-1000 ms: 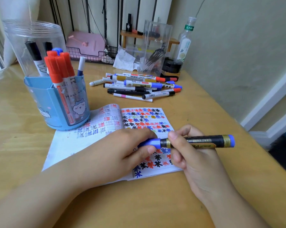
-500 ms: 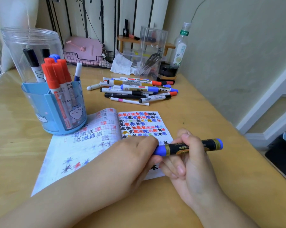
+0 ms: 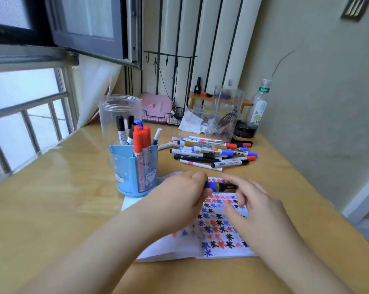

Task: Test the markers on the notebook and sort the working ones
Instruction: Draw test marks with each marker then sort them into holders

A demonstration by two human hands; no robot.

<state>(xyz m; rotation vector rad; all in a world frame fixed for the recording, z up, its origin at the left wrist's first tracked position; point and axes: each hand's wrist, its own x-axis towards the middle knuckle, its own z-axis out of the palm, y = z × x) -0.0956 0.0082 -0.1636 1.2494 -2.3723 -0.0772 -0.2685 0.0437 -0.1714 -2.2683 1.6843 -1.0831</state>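
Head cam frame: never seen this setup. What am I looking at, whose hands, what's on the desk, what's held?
No robot here: a person wears a wide-angle camera on the head, looking down at their own two hands. The left hand grips the blue cap end of a black-and-gold marker; the right hand is beside its other end, too blurred to tell its hold. Below lies an open notebook covered in coloured test marks. On the wooden desk stand a blue pen holder with markers and a loose marker pile.
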